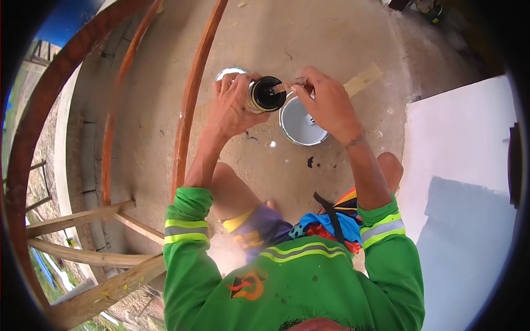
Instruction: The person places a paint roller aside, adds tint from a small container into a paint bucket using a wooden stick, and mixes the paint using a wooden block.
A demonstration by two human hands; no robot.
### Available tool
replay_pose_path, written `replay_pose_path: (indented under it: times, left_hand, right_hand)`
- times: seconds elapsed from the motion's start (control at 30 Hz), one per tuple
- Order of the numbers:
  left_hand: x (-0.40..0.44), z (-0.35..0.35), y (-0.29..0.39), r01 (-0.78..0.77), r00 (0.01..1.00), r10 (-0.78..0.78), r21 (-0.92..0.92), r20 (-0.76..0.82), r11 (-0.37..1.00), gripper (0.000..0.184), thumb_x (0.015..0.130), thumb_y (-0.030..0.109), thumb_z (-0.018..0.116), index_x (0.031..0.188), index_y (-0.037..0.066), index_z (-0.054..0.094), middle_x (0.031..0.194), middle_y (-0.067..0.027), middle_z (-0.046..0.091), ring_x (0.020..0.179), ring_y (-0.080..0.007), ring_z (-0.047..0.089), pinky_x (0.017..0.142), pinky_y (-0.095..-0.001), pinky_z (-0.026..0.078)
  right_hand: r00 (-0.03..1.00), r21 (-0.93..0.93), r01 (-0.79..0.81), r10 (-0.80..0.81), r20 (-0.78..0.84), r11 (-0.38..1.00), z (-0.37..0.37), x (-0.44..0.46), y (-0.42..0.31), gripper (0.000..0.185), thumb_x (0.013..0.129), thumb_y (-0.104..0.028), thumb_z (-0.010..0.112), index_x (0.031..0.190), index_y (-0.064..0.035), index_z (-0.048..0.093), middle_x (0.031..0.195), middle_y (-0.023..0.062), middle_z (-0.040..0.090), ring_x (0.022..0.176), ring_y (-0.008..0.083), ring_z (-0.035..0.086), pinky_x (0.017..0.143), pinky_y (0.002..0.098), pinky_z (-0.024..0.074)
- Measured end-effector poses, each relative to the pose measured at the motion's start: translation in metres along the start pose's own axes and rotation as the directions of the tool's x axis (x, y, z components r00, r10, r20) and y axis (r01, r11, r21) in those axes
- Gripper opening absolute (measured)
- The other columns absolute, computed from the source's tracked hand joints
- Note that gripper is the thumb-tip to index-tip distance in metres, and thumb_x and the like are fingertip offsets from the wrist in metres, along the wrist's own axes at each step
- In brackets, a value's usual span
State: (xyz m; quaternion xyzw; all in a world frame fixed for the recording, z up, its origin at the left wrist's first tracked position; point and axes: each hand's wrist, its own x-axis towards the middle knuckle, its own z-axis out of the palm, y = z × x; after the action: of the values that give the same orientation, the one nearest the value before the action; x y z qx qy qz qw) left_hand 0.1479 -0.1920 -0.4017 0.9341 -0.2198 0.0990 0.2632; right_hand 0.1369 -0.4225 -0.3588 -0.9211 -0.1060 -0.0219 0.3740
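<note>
My left hand [236, 105] is wrapped round a small open can [269, 95] with a black inside, tilted toward my right side. Between the fingers of my right hand [327, 102] is a thin flat stick [288, 85], whose far end is at the mouth of the can. Below and to the right, a larger round bucket [301, 124] with pale grey contents stands on the floor, partly under my right hand. Behind my left fingers, a round whitish lid or can top [230, 73] shows in part.
Reddish-brown bars [193, 94] rise at the left, above a wooden frame [99, 256]. On the right lies a white panel [458, 132] partly coated grey-blue. A wooden board [361, 80] lies on the floor beyond the bucket. Dark bits [310, 162] lie near my knees.
</note>
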Motion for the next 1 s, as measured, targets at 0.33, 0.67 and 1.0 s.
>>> replay_pose_path:
  times: [0.33, 0.67, 1.0]
  left_hand:
    - [0.020, 0.015, 0.027, -0.154, 0.987, 0.158, 0.161, -0.012, 0.975, 0.075, 0.056, 0.020, 0.087, 0.125, 0.015, 0.057, 0.120, -0.0029, 0.062, 0.119, -0.0282, 0.050, 0.102, -0.0456, 0.031]
    - [0.043, 0.011, 0.062, -0.320, 0.947, 0.314, 0.269, 0.067, 0.908, 0.078, 0.056, 0.016, 0.088, 0.127, 0.018, 0.056, 0.126, -0.0008, 0.062, 0.122, -0.0272, 0.051, 0.103, -0.0452, 0.030]
    - [0.055, 0.005, 0.078, -0.360, 0.933, 0.342, 0.266, 0.112, 0.894, 0.083, 0.054, 0.015, 0.088, 0.130, 0.019, 0.054, 0.131, 0.0004, 0.060, 0.124, -0.0276, 0.049, 0.104, -0.0465, 0.029]
  right_hand:
    - [0.794, -0.200, 0.520, -0.556, -0.245, 0.830, -0.015, -0.034, 0.036, 0.012, 0.082, -0.009, 0.066, 0.092, -0.0072, 0.061, 0.085, 0.0091, 0.065, 0.085, 0.0291, 0.064, 0.076, 0.0412, 0.0512]
    - [0.885, -0.009, 0.391, -0.379, -0.271, 0.920, -0.026, -0.049, 0.055, 0.009, 0.085, -0.009, 0.064, 0.091, -0.0061, 0.058, 0.083, 0.0121, 0.064, 0.086, 0.0321, 0.063, 0.075, 0.0446, 0.0503]
    - [0.775, -0.049, 0.460, -0.428, -0.465, 0.886, -0.031, -0.052, 0.066, 0.008, 0.085, -0.007, 0.064, 0.091, -0.0045, 0.058, 0.087, 0.0110, 0.064, 0.087, 0.0324, 0.062, 0.079, 0.0437, 0.0507]
